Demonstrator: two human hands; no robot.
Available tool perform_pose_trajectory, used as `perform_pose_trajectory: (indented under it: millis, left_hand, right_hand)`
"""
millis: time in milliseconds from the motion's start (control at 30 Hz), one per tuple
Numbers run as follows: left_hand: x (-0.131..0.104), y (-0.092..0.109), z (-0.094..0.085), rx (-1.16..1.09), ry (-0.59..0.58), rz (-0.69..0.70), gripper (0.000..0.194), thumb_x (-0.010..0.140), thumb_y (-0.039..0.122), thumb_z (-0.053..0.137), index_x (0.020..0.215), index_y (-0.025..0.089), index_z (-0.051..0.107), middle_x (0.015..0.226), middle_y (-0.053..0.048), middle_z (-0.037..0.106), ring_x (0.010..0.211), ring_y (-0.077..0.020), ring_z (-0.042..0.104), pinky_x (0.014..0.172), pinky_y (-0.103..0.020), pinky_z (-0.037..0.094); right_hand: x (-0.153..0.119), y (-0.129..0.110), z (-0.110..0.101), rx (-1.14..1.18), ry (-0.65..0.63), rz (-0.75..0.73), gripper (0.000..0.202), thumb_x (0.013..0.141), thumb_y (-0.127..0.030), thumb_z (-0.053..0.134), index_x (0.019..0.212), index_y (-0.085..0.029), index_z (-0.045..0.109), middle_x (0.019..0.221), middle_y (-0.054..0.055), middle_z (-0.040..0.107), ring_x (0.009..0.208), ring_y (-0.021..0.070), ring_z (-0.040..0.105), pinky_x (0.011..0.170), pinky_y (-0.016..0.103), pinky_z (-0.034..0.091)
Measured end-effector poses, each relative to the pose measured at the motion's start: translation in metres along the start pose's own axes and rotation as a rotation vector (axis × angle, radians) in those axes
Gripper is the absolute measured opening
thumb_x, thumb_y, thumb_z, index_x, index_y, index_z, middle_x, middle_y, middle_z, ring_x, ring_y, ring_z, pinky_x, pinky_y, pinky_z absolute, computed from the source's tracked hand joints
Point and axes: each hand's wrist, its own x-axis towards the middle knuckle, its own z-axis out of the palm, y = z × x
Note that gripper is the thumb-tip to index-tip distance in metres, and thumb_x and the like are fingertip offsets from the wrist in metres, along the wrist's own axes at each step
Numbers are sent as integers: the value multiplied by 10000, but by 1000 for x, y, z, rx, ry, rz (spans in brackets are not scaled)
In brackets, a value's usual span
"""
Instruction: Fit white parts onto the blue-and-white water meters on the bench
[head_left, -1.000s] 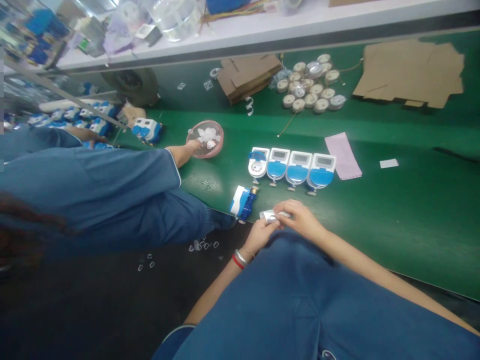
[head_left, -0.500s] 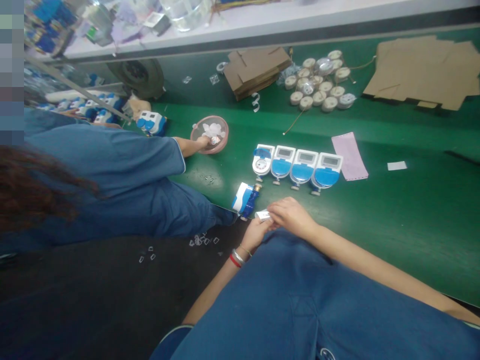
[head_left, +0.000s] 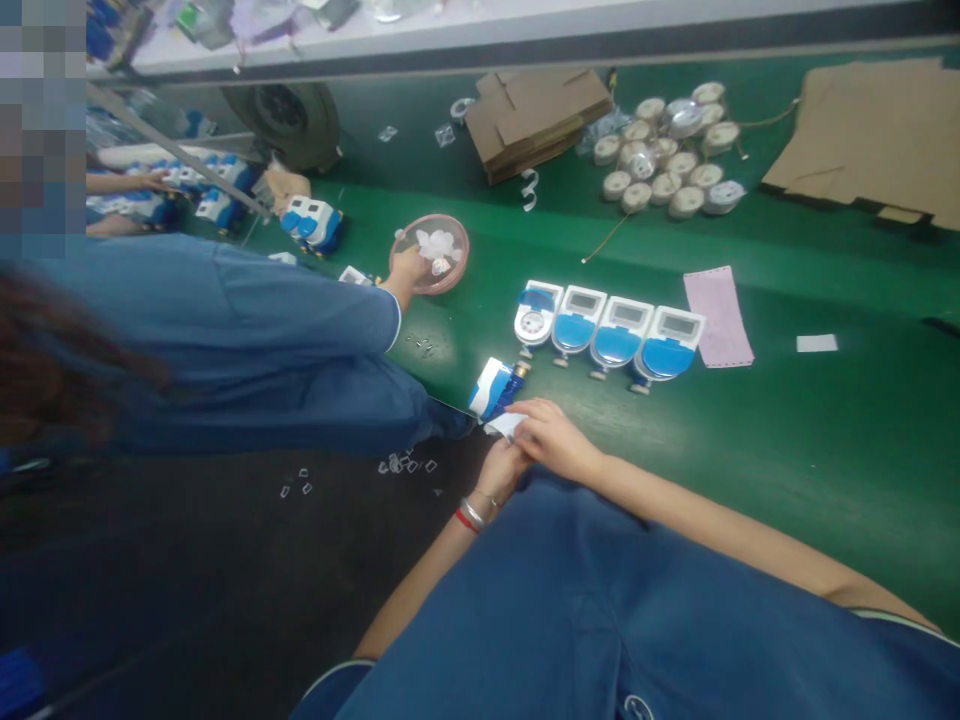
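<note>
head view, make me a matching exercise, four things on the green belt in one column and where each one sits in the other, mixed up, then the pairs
Things:
1. pink dish
2. pink paper slip
3. round white discs
4. blue and white meter on its side

Places:
A. far side of the belt, beside the flat cardboard
B. just right of the row of four meters
C. at the near belt edge, by the person's own hands
D. under the co-worker's hand

Pairs: 1-D, 2-B, 3-A, 4-C

Four blue-and-white meters (head_left: 609,334) in a row (pink sheet (head_left: 718,315) beside)
</note>
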Motion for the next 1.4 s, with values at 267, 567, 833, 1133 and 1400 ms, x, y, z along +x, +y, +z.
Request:
perform_pose_trajectory:
  millis: [267, 567, 833, 1133, 1400]
  left_hand:
    - [-14, 2, -55, -54, 307, -86, 284, 735, 264, 623, 964, 99, 589, 935, -141, 652, 839, -177, 628, 801, -307, 474]
    - [-18, 13, -87, -127, 418, -69, 257, 731, 237, 631, 945, 99, 593, 900, -129, 665, 815, -162, 636, 781, -293, 485]
    - [-4, 28, -95, -125, 409, -48, 266, 732, 224, 620, 963, 99, 585, 910, -129, 667, 832, -178, 635, 798, -312, 475]
    - [11, 42, -100, -82, 409, -62, 189, 782, 156, 533, 957, 115, 591, 854, -58, 677, 851, -187, 631, 801, -349, 464]
    - [14, 54, -92, 18, 457, -81, 189, 804, 136, 487, 946, 75, 597, 785, -40, 672, 879, -210, 622, 733, -329, 467]
  right_hand:
    - [61, 84, 13, 191, 102, 340, 148, 788, -289, 520, 784, -184, 624, 1227, 59, 515, 1148, 179, 464, 1016, 361, 319]
    - [110, 168, 50, 50, -204, 370, 177, 786, -245, 519, 778, -158, 673, 1231, 79, 514, 1113, 191, 491, 978, 337, 348]
    - [132, 181, 67, 18, -297, 349, 164, 768, -264, 546, 764, -179, 687, 1167, 55, 567, 1033, 174, 536, 939, 309, 379]
    - [137, 180, 69, 26, -288, 359, 167, 766, -271, 546, 777, -187, 690, 1113, 46, 601, 994, 172, 549, 906, 310, 398]
    - [134, 180, 72, 30, -233, 361, 153, 763, -249, 549, 766, -174, 682, 1090, 52, 616, 967, 166, 563, 887, 308, 415]
